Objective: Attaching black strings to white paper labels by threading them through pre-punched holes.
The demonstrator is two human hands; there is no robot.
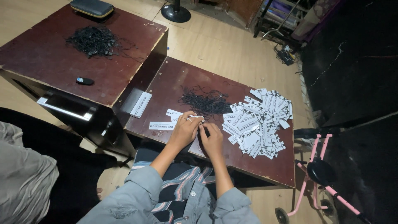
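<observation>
My left hand [184, 129] and my right hand [212, 139] meet over the near edge of a low dark-red table [174, 76]. Together they pinch a small white paper tag [195, 118] with black print. Just beyond my fingers lies a tangle of thin black strings [205, 101]. To the right spreads a heap of several white printed tags [259, 120]. Three loose tags [161, 125] lie on the table left of my left hand.
A higher dark-red table [49, 58] stands to the left with another black string pile [94, 40], a small dark object [85, 81] and a grey zip case [91, 7]. A pink child's tricycle [317, 174] stands at right. Another person's grey sleeve [23, 182] shows at lower left.
</observation>
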